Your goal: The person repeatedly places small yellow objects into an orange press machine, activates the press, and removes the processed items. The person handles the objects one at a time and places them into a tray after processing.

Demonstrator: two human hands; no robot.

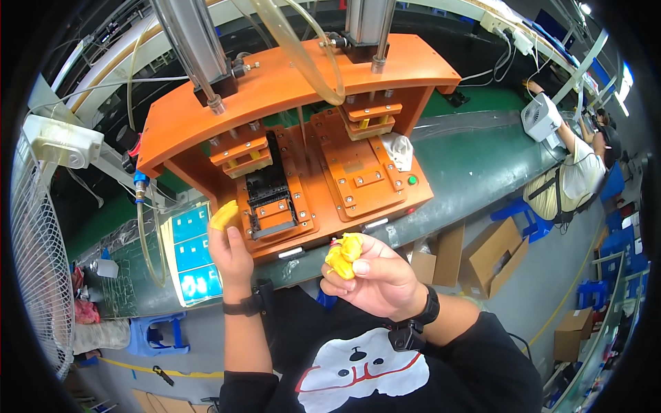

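Note:
My left hand (231,253) is at the left front corner of an orange two-station press (296,82). Its fingers stretch upward, thumb apart, and yellow covers wrap the fingertips. In front of the press my right hand (379,274) is raised with its fingers curled together, yellow covers on the fingertips. A small reddish bit shows between them; what it belongs to is hidden. Inside the left station a black plastic frame (270,189) lies on the orange fixture. The right station's fixture (358,175) has a bare orange plate with screws.
Blue sheets (194,241) lie on the green bench left of the press. A white cloth (398,151) sits at its right side. A mesh fan (41,261) stands at far left. Cardboard boxes (492,258) are on the floor at right; another person (571,172) sits beyond.

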